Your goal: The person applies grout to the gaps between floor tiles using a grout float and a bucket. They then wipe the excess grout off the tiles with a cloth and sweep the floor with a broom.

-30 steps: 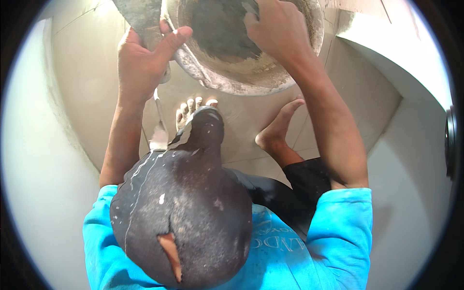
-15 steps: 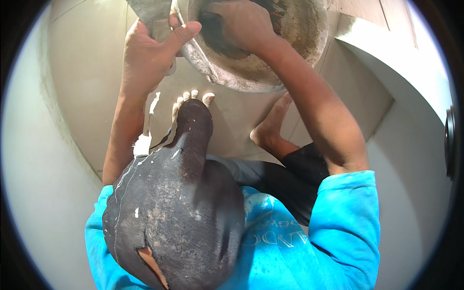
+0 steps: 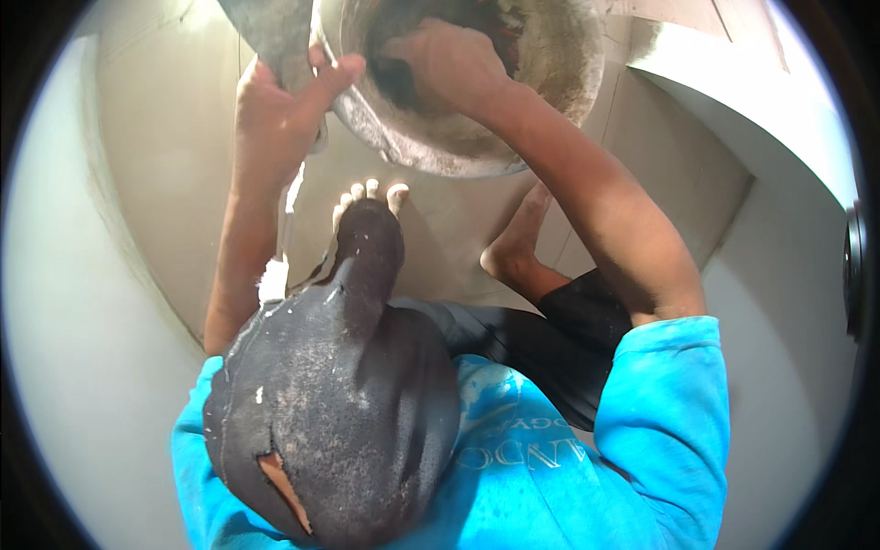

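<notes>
A round bucket or basin (image 3: 559, 82), its wall crusted with pale grey residue, stands on the floor at the top of the view. My left hand (image 3: 284, 115) is closed around a flat grey trowel-like tool (image 3: 270, 32), thumb pointing toward the bucket's left rim. The tool's upper end runs out of view. Inside the bucket is my right hand (image 3: 449, 69), its fingers curled and reaching toward the dark left part. Its fingertips are in shadow, and whatever they hold cannot be made out. Some reddish bits show beyond it.
My knee in worn, torn dark trousers (image 3: 330, 403) is raised in front. My bare feet (image 3: 518, 247) rest on the tiled floor (image 3: 440, 247) near the bucket. Pale walls (image 3: 73, 321) close in on both sides, with a white curved ledge (image 3: 733, 101) at right.
The bucket and the tool in my left hand appear slightly farther left and up. Within the bucket, my right hand has shifted a little nearer to me, while my left hand keeps its grip.
</notes>
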A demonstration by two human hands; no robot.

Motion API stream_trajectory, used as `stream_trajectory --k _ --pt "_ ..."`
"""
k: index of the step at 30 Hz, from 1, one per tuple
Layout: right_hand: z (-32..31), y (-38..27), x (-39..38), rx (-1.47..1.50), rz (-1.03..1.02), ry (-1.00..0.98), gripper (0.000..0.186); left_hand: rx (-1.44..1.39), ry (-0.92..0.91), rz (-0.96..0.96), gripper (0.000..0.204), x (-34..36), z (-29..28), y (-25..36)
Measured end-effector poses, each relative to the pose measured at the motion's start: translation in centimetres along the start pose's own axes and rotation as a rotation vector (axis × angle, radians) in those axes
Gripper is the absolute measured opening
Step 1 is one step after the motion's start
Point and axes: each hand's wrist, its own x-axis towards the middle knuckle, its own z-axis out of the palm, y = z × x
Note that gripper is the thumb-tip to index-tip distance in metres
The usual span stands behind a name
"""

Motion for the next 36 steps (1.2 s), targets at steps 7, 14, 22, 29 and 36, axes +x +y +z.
stream_trajectory --k 7,14,22,29,36 --pt "-10.6 0.6 -2.9 0.258 0.048 -0.092 0.025 -0.238 0.029 0.042 0.03 -1.0 0.8 3.1" --pt "-12.1 -2.2 -23.6 1.061 0.251 0.452 0.033 -0.327 0.076 0.057 0.027 -4.1 -1.1 -1.9" --pt "-3.1 4.8 -26.5 1.674 0.297 0.795 0.038 -0.528 0.132 0.276 0.018 8.8 3.6 -4.4" --pt "0.6 11.1 -25.2 1.878 0.298 0.803 0.036 -0.516 0.31 0.349 0.022 16.8 8.0 -1.3" --pt "0.3 12.7 -23.4 2.049 0.204 0.785 0.032 -0.27 0.278 0.277 0.042 16.4 9.4 1.9"
